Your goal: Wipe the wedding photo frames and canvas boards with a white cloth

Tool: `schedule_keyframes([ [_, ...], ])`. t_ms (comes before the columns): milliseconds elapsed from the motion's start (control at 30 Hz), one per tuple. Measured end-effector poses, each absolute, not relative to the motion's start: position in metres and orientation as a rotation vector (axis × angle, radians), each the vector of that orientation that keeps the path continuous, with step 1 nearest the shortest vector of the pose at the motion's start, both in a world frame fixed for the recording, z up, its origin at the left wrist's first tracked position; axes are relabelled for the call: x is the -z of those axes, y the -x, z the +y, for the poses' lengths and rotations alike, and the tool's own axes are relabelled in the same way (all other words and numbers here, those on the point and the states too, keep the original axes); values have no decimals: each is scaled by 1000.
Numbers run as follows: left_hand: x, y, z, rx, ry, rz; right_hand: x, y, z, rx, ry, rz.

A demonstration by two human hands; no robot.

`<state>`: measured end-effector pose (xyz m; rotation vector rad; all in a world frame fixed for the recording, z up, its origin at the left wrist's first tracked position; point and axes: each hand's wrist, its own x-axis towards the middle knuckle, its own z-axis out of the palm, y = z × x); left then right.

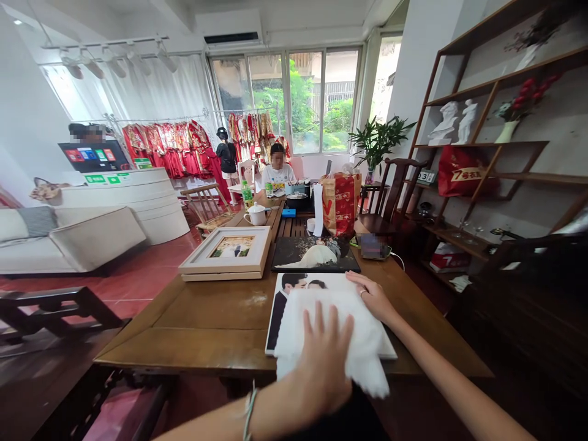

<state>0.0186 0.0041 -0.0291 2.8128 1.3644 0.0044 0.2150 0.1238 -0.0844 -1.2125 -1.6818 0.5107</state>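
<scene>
A large photo print (287, 294) of a couple lies flat at the near edge of the wooden table (206, 318). A white cloth (353, 334) is spread over most of it. My left hand (324, 361) lies flat on the cloth with its fingers stretched out. My right hand (373, 294) rests on the print's far right edge, fingers flat and a ring on one finger. Neither hand grips anything.
Behind the print lie a dark photo panel (315, 254), stacked wooden picture frames (228, 252) and a phone (373, 246) on a cable. Farther back stand a teapot (256, 214) and a red paper bag (340, 202). A person (277, 168) sits at the far end. Shelves line the right wall.
</scene>
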Motion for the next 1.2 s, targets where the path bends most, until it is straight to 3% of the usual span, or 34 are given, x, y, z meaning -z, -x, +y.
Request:
schedule_keyframes([
  [200, 55, -1, -18, -96, -2836, 1237, 83, -213, 123, -499, 1253, -1678],
  [567, 0, -21, 109, -21, -2749, 1527, 86, -218, 125, -451, 1258, -1703],
  [700, 3, -11, 89, -18, -2728, 1531, 82, -216, 122, -452, 1254, -1724],
  [967, 42, 23, -25, -61, -2779, 1267, 83, -216, 120, -469, 1262, -1724],
  [1200, 16, 35, 56, -87, -2798, 1390, 88, -220, 123, -449, 1262, -1750],
])
